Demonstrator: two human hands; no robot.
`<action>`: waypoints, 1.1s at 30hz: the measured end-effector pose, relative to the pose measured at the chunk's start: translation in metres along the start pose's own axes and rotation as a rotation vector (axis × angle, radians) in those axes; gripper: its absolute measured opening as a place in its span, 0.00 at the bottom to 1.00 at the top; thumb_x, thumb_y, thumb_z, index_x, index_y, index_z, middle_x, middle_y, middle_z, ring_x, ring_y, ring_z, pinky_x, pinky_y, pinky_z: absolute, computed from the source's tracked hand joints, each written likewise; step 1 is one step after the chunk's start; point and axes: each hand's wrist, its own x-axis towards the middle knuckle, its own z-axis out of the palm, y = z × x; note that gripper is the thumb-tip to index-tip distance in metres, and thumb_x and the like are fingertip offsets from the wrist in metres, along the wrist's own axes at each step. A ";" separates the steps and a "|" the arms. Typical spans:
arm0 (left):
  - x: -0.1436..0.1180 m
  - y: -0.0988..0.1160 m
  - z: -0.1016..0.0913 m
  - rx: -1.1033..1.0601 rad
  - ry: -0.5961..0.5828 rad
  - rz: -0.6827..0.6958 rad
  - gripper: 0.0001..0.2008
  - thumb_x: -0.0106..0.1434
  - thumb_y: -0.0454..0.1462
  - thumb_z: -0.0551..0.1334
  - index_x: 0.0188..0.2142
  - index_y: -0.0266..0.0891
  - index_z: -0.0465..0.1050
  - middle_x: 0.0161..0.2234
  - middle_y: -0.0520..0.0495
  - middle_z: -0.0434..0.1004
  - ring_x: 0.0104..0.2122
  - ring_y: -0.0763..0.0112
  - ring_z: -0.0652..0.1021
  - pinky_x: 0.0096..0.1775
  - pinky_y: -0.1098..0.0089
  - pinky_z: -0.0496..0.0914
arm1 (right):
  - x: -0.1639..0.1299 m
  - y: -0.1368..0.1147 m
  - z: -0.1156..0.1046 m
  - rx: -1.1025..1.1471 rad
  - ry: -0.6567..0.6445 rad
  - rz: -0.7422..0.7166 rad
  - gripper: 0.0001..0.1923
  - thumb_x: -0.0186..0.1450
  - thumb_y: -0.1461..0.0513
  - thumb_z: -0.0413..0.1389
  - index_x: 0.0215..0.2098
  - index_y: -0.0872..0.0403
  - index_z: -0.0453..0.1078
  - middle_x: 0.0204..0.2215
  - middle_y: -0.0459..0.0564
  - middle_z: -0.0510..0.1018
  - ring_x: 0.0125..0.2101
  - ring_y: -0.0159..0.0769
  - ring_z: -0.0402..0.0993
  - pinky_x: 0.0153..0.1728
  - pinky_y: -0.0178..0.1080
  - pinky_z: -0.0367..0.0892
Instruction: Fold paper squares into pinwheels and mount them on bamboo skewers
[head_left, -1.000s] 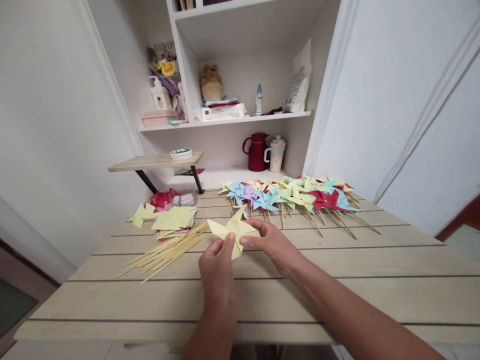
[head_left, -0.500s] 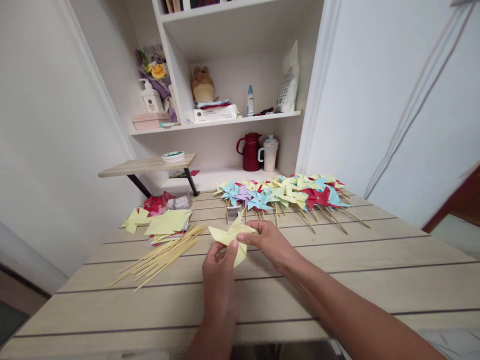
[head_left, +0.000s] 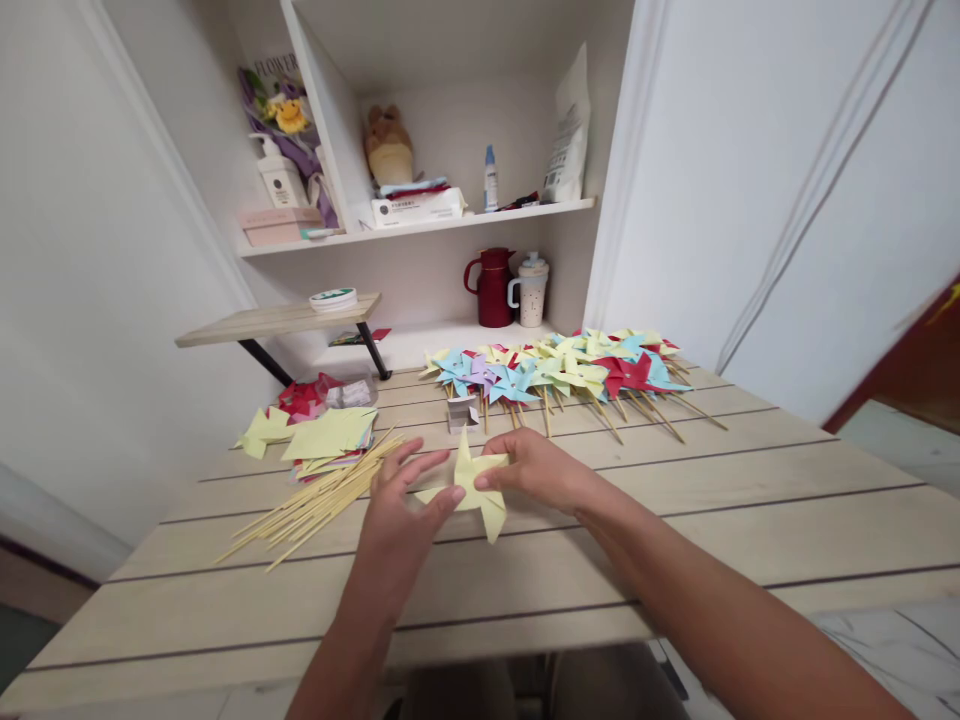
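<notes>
A pale yellow paper pinwheel [head_left: 471, 482] without a stick is held just above the table. My right hand [head_left: 532, 468] pinches it near the middle and right blade between thumb and fingers. At its left side is my left hand [head_left: 401, 500], fingers spread apart and the thumb tip at the paper's edge; whether the thumb touches it I cannot tell. Just behind the pinwheel stands a small open box [head_left: 463, 413]. Thin wooden sticks [head_left: 322, 505] lie in a loose bundle left of my left hand, beside a stack of coloured paper sheets [head_left: 330, 433].
Several finished pinwheels [head_left: 574, 372] on sticks cover the table's back right. Red paper pieces [head_left: 304, 397] and a clear container [head_left: 350, 392] lie at the back left, near a small raised wooden shelf [head_left: 277, 322]. A red jug [head_left: 495, 288] and a cup [head_left: 532, 290] stand behind.
My left hand has let go of the pinwheel's middle, moved left and spread its fingers. The right hand keeps its pinch, and the pinwheel has turned slightly. The view has tipped down a little.
</notes>
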 end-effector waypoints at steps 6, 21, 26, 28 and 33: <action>-0.002 0.001 0.004 -0.068 -0.135 -0.141 0.14 0.47 0.42 0.72 0.36 0.43 0.83 0.38 0.43 0.82 0.42 0.54 0.78 0.50 0.58 0.66 | -0.001 -0.003 0.000 -0.003 0.000 0.018 0.06 0.53 0.60 0.63 0.26 0.56 0.74 0.22 0.42 0.73 0.23 0.30 0.63 0.27 0.34 0.55; -0.009 0.004 0.016 -0.008 -0.024 -0.204 0.13 0.51 0.46 0.68 0.29 0.38 0.79 0.20 0.54 0.70 0.21 0.73 0.65 0.27 0.72 0.58 | -0.002 -0.008 0.002 0.063 -0.045 0.049 0.08 0.53 0.60 0.65 0.27 0.57 0.74 0.22 0.42 0.72 0.24 0.29 0.63 0.28 0.33 0.55; -0.008 -0.003 0.018 -0.040 0.024 -0.280 0.17 0.48 0.48 0.70 0.31 0.37 0.79 0.17 0.56 0.66 0.19 0.76 0.62 0.25 0.72 0.57 | -0.003 -0.010 0.004 0.100 -0.008 0.052 0.11 0.50 0.59 0.67 0.26 0.57 0.74 0.23 0.42 0.74 0.25 0.29 0.65 0.29 0.33 0.56; -0.008 -0.005 0.018 -0.053 0.035 -0.281 0.19 0.48 0.48 0.70 0.33 0.36 0.79 0.21 0.53 0.71 0.22 0.73 0.67 0.28 0.71 0.60 | -0.002 -0.009 0.004 0.147 -0.014 0.057 0.12 0.49 0.58 0.68 0.27 0.57 0.74 0.24 0.44 0.76 0.26 0.30 0.67 0.31 0.34 0.59; -0.008 -0.005 0.016 -0.069 0.074 -0.282 0.20 0.48 0.48 0.70 0.34 0.35 0.80 0.27 0.48 0.79 0.29 0.65 0.74 0.34 0.69 0.65 | 0.000 -0.009 0.006 0.236 -0.050 0.053 0.14 0.46 0.62 0.68 0.30 0.56 0.74 0.23 0.43 0.76 0.25 0.30 0.68 0.29 0.33 0.60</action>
